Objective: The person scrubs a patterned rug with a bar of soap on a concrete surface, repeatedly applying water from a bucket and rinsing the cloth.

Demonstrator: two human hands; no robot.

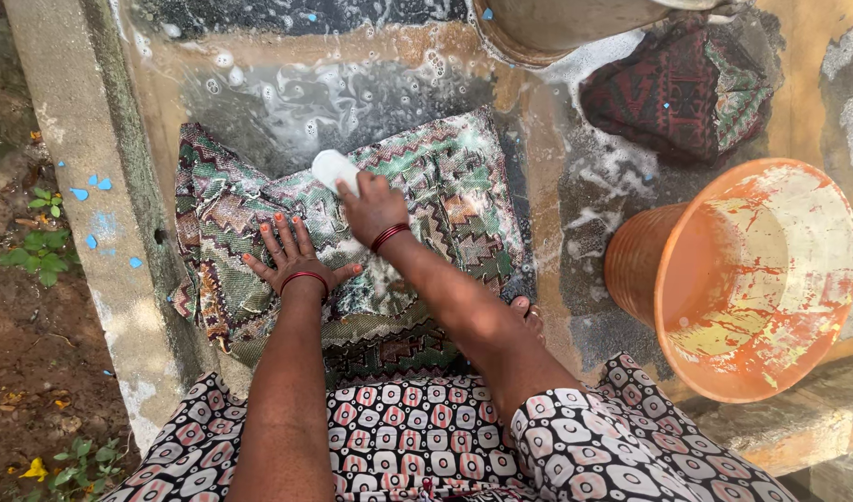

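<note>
**Outdoor wash slab, household yard**

Setting: open-air laundry spot in sunlight. Evidence: wet concrete slab with a raised kerb, suds and soapy water pooled beyond the hands. Patterned cloth spread soaked under the left hand, which lies flat on it; the right hand grips a white soap bar. Second wet cloth bunched far right of the hands. Orange bucket tipped on its side to the right; another bucket above. Bare soil, weeds and fallen leaves left of the kerb.
</note>
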